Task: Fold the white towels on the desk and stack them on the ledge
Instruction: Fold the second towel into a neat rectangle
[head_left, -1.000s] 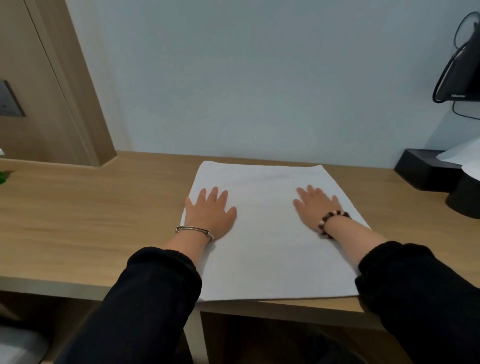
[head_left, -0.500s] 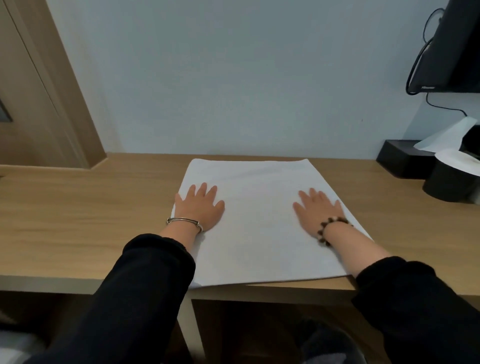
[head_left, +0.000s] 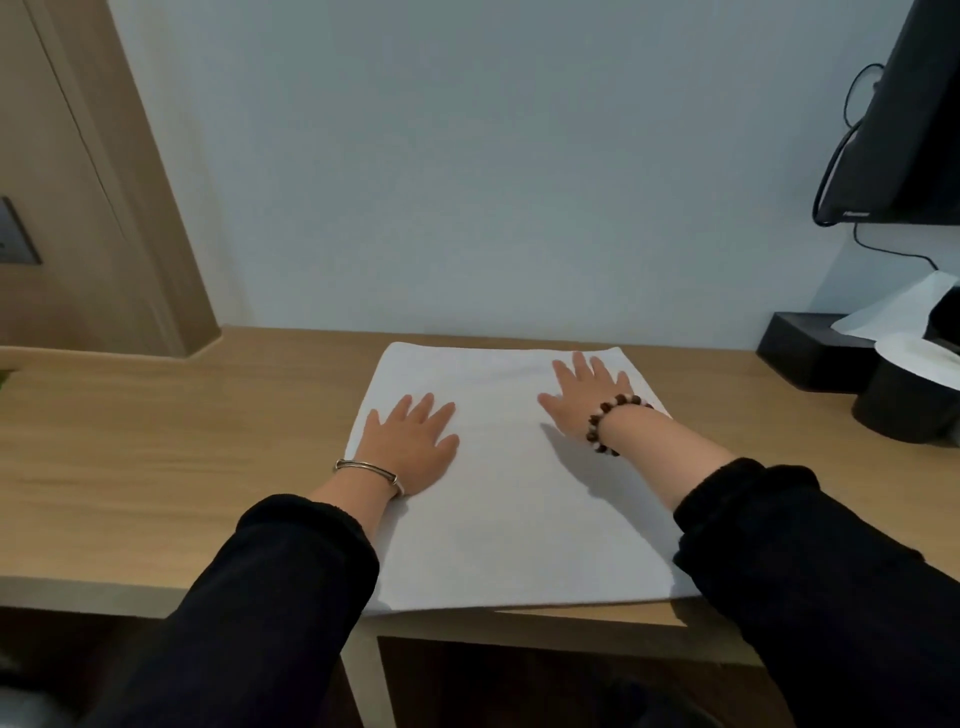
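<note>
A white towel (head_left: 514, 509) lies spread flat on the wooden desk (head_left: 156, 452), its near edge at the desk's front edge. My left hand (head_left: 413, 444), with a silver bangle at the wrist, presses flat on the towel's left part, fingers straight and spread. My right hand (head_left: 587, 397), with a beaded bracelet, lies flat on the towel's far right part, fingers pointing at the wall. Neither hand grips the cloth.
A black tissue box (head_left: 810, 351) and a black round container (head_left: 909, 400) stand at the desk's right end, under a black monitor (head_left: 904, 130) with cables. A wooden panel (head_left: 104, 208) rises at the left. The wall runs right behind the towel.
My right hand has slid farther away over the towel, toward its far right corner. My left hand stays pressed on the left part.
</note>
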